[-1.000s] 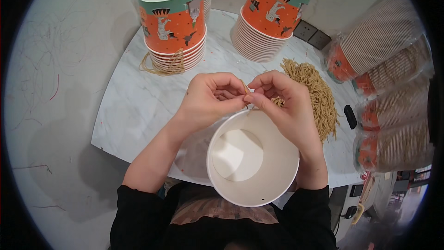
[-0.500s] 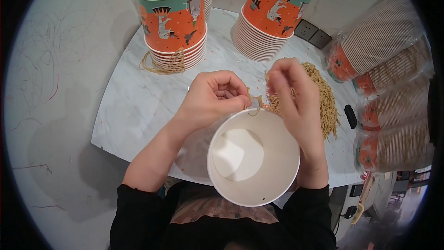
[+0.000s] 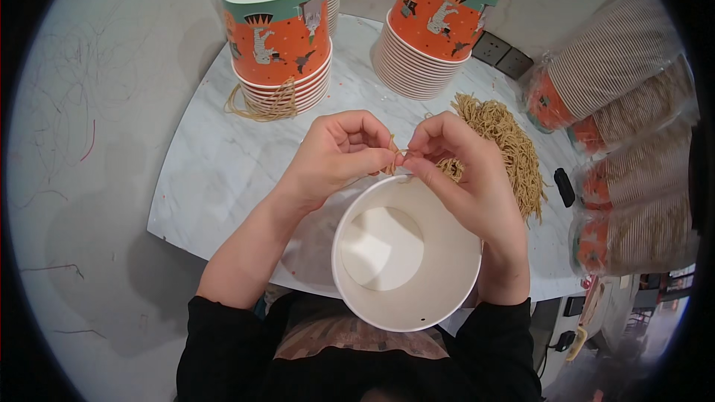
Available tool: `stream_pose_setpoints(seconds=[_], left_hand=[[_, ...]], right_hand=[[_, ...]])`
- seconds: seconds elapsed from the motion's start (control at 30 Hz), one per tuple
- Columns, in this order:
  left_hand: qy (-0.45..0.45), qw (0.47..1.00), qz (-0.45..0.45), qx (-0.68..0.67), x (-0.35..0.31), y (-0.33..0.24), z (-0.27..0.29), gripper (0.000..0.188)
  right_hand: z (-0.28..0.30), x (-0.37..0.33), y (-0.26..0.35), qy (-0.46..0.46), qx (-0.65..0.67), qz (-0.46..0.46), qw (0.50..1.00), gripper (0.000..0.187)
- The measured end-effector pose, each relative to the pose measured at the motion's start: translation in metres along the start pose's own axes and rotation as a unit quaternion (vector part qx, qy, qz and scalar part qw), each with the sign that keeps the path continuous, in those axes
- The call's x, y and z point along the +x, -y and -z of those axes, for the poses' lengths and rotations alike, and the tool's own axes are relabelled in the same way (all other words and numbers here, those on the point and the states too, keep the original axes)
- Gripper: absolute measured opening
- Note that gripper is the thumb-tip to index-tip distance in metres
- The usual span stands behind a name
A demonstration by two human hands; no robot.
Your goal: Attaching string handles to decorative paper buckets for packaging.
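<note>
A white paper bucket (image 3: 439, 253) stands tilted close to my body, its open mouth facing up. A small dark hole shows near its rim on my side. Over the far rim, my left hand (image 3: 331, 152) pinches a tan cord (image 3: 392, 150) between thumb and fingers. My right hand (image 3: 465, 171) is closed in a pinch on the same cord, with its fingertips almost touching those of the left. Just beyond my right hand lies a big heap of tan cords (image 3: 514, 152) on the marbled table (image 3: 201, 179).
Upside-down stacks of orange and green paper buckets stand at the far left (image 3: 275, 37) and far centre (image 3: 443, 15). Loose cord loops (image 3: 264, 108) hang on the left stack. Plastic-wrapped bucket stacks (image 3: 611, 67) lie at right, near a small black object (image 3: 564, 187) and wall sockets (image 3: 503, 54).
My right hand has moved left and down from above the cord heap to meet my left hand, and now pinches the cord. The bucket has barely shifted.
</note>
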State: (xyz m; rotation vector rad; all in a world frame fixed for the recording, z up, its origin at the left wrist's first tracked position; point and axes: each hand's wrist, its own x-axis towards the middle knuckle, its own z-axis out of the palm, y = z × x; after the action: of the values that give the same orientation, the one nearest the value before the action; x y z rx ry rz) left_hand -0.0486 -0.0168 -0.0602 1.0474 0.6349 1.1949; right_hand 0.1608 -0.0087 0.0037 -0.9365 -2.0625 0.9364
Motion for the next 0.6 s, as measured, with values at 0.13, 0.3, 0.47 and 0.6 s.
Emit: stream_pose_setpoints(seconds=[0.13, 0.3, 0.47, 0.6], left_hand=[[-0.015, 0.999, -0.032, 0.02, -0.001, 0.001, -0.005, 0.011], [-0.014, 0.989, -0.083, 0.12, -0.005, -0.001, -0.011, 0.012], [-0.021, 0.984, -0.1, 0.149, -0.006, 0.0, -0.01, 0.011], [-0.016, 0.98, -0.1, 0.174, -0.006, -0.001, -0.011, 0.011]], right_hand=[[0.0, 0.002, 0.002, -0.047, -0.08, 0.072, 0.993, 0.015], [-0.001, 0.004, 0.004, -0.069, -0.14, 0.138, 0.978, 0.012], [-0.006, 0.004, 0.004, -0.071, -0.165, 0.167, 0.969, 0.012], [-0.006, 0.005, 0.002, -0.073, -0.203, 0.187, 0.958, 0.012]])
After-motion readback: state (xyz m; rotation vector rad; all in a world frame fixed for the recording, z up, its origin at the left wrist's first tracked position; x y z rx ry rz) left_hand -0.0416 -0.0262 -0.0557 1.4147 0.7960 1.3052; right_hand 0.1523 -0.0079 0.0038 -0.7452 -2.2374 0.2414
